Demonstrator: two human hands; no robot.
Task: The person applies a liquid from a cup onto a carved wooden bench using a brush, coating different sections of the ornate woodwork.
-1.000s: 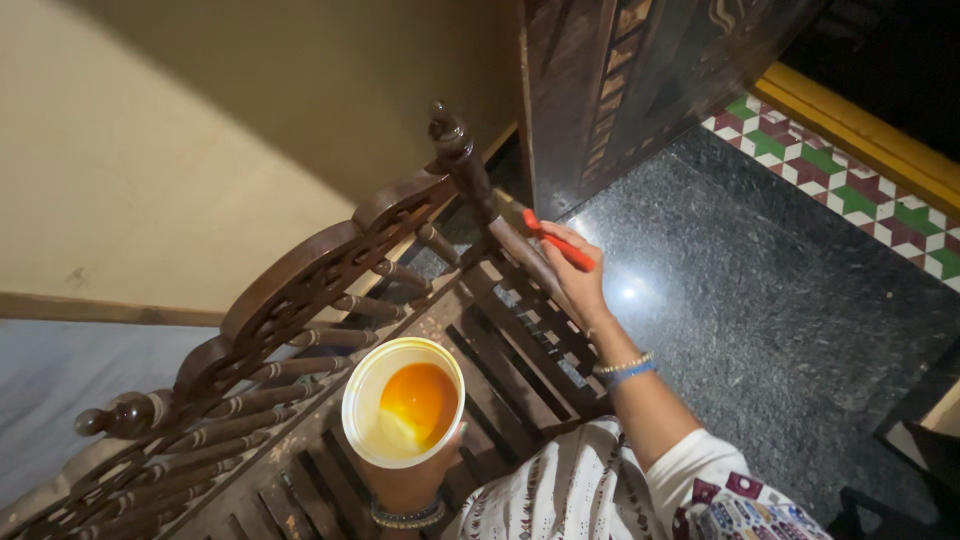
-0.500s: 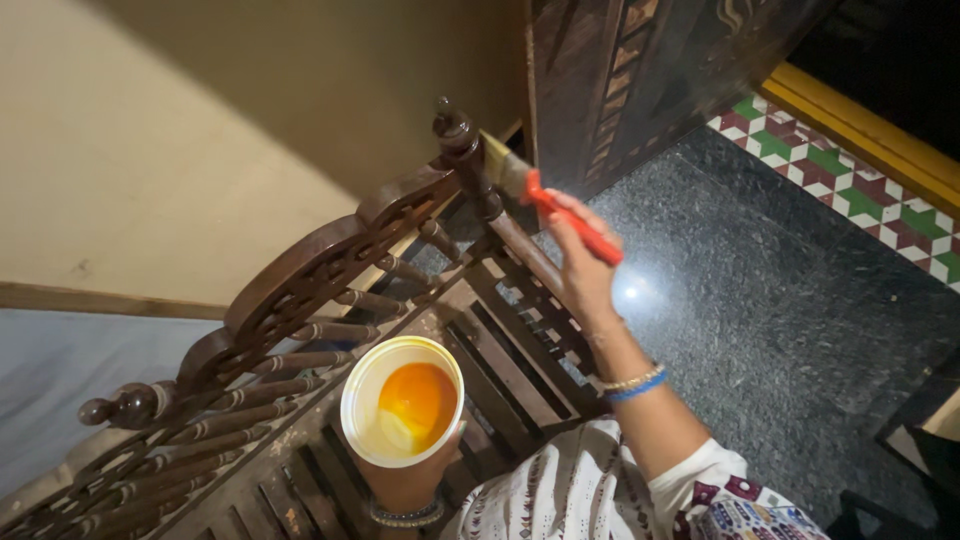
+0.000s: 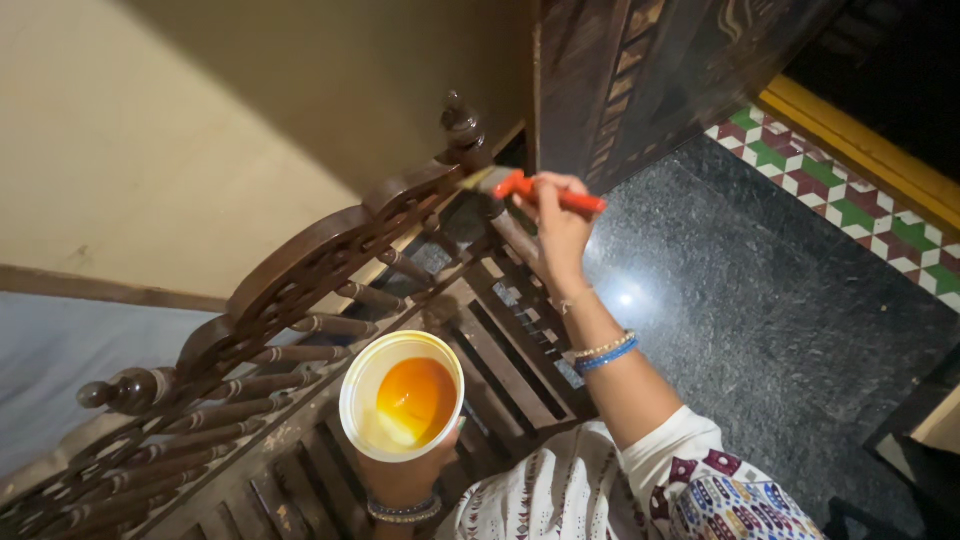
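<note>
My right hand (image 3: 556,228) grips a paintbrush with a red handle (image 3: 548,192). Its pale bristles touch the upper corner post of a dark carved wooden bench (image 3: 300,270), just below the round finial (image 3: 460,120). My left hand (image 3: 405,478) holds a white cup (image 3: 400,397) from below, over the slatted seat (image 3: 500,350). The cup holds an orange-yellow liquid. Both wrists wear bead bracelets.
A beige wall (image 3: 150,130) runs behind the bench. A dark carved wooden door (image 3: 640,70) stands beside the post. Speckled black stone floor (image 3: 760,290) lies to the right, edged by a red, green and white tile border (image 3: 850,200) and a yellow sill.
My right hand has lifted the brush from the arm rail up to the corner post and turned it level. The cup has stayed in place.
</note>
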